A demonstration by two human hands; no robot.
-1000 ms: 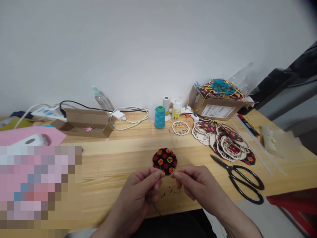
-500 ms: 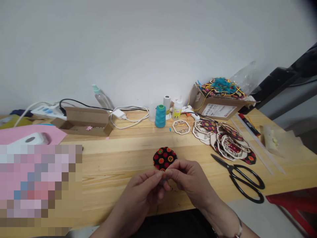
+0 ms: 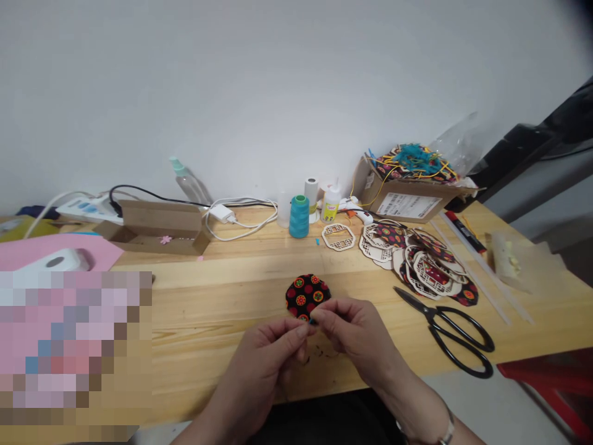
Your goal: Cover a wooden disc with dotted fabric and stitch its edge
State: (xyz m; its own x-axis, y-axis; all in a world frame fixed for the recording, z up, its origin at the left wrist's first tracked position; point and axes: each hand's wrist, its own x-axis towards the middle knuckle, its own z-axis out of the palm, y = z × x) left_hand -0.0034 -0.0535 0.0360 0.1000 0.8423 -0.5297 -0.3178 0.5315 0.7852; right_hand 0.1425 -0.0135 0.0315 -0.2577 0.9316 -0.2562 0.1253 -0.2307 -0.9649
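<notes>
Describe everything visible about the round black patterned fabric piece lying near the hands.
The fabric piece is a round disc of black cloth printed with red and orange rosettes. It lies flat on the wooden table. Its near edge is hidden behind the left hand and right hand, whose fingertips pinch a teal bit there; whether they touch the cloth cannot be told.

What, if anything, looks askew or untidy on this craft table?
The spray bottle leans tilted against the wall instead of standing upright. The cardboard box at back right is heaped above its rim. Black scissors lie close to the table's front edge.
</notes>
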